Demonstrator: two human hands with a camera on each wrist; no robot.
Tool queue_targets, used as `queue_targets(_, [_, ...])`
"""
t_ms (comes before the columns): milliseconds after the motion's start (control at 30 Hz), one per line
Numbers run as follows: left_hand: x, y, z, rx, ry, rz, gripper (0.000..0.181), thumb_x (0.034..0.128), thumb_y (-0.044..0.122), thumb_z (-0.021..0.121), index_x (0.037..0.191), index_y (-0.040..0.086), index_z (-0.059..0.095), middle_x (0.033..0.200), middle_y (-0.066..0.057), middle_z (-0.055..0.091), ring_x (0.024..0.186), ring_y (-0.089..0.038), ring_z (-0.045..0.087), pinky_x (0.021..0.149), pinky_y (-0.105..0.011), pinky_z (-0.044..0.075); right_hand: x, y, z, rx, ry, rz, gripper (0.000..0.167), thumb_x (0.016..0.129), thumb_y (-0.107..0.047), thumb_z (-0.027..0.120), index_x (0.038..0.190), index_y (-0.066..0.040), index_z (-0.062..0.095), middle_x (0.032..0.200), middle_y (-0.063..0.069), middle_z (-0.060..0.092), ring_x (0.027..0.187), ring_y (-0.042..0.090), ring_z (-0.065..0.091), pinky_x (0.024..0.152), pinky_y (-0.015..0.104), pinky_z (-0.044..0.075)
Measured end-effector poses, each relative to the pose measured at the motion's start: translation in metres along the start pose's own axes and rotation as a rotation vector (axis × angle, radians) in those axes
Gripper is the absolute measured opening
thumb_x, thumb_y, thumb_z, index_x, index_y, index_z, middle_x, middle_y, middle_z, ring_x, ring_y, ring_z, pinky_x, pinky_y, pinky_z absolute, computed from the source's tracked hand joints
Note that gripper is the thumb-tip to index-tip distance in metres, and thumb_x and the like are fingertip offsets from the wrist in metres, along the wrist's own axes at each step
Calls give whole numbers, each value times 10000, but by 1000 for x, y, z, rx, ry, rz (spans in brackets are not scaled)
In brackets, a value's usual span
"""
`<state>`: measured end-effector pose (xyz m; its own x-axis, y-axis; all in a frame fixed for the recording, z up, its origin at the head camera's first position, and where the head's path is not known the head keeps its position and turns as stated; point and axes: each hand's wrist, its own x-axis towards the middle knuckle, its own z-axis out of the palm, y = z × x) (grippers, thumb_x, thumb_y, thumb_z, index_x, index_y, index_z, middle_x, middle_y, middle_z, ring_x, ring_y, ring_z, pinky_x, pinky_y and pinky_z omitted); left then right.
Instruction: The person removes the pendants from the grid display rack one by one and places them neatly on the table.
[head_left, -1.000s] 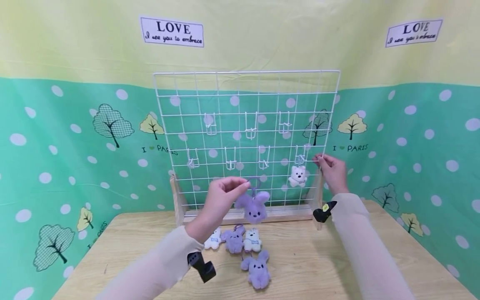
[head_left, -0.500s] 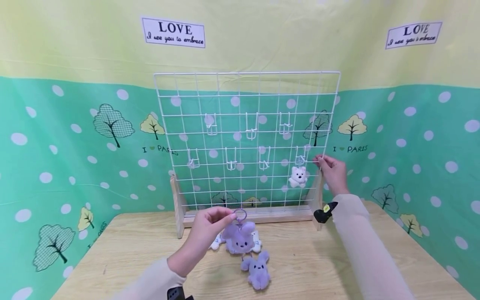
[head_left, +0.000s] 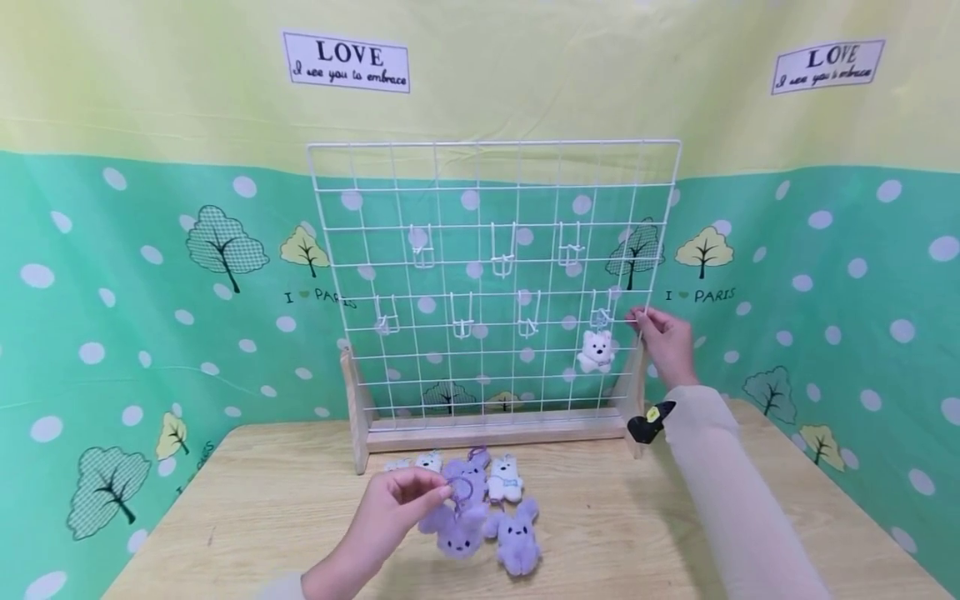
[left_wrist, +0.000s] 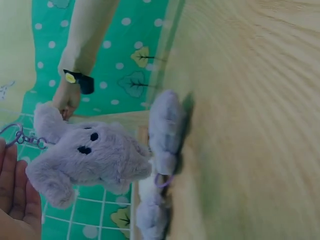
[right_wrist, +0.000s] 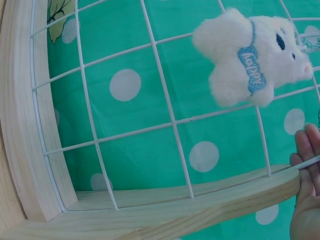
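My left hand (head_left: 390,517) pinches the purple key ring of a purple plush bunny keychain (head_left: 459,535). In the left wrist view this bunny (left_wrist: 95,155) dangles from its clasp beside my fingers, just above the table. My right hand (head_left: 666,343) holds the right edge of the white wire grid rack (head_left: 517,350). In the right wrist view, my right hand (right_wrist: 307,185) has the edge wire between its fingers, beside the wooden side post. A white plush bear keychain (head_left: 597,352) hangs from the lower-right hook, close to that hand.
Two more purple bunnies lie on the table, one nearer (head_left: 517,540) and one farther back (head_left: 474,467). Beside them are a white bear (head_left: 506,479) and another white bear (head_left: 429,462), partly hidden. Several white hooks (head_left: 502,265) are on the grid. A wooden base (head_left: 495,435) supports it.
My left hand has moved down and left, away from the grid, lowering the purple bunny from in front of the rack to over the plush toys. My right hand stays at the grid's edge.
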<state>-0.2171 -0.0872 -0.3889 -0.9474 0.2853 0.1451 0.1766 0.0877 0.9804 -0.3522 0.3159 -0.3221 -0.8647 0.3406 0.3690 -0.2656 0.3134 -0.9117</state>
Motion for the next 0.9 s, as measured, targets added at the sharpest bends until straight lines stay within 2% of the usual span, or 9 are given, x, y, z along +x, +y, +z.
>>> queue_targets(167, [-11,-17,-3,-10,-107,8,271,854,123,681,982,-111,634,840,35,693,753,-57,604,688,-192,496,-1,-1,-1,-4,-3,-15,405,973,-300,502,1287,-48,542,1244,112,609,1129,163,594,947,261,446])
queue_targets(333, [-12,-31,-3,-11,-141,29,251,858,115,673,972,-105,635,862,29,695,760,-53,605,702,-190,495,-1,-1,-1,-13,7,-28,406,963,-309,518,1259,-35,563,1190,85,644,1100,175,610,921,246,462])
queue_targets(500, [-6,-41,-3,26,-143,35,235,860,138,673,973,-67,647,885,-17,698,766,-58,600,705,-196,492,0,-1,-1,-26,0,-26,395,962,-311,520,1254,-52,572,1200,97,637,1098,164,610,908,214,461])
queue_targets(667, [2,-49,-1,39,-129,12,232,863,135,670,980,-64,645,910,-102,695,774,-71,597,713,-203,490,0,-1,0,-26,-8,-11,402,963,-322,515,1271,-68,564,1233,112,615,1094,128,610,915,212,455])
queue_targets(900, [19,-63,1,65,-40,-18,223,848,117,683,954,-77,651,887,-121,685,757,-99,603,705,-196,501,0,0,-1,-23,-2,-18,411,957,-338,517,1264,-69,568,1226,113,619,1068,93,616,904,197,458])
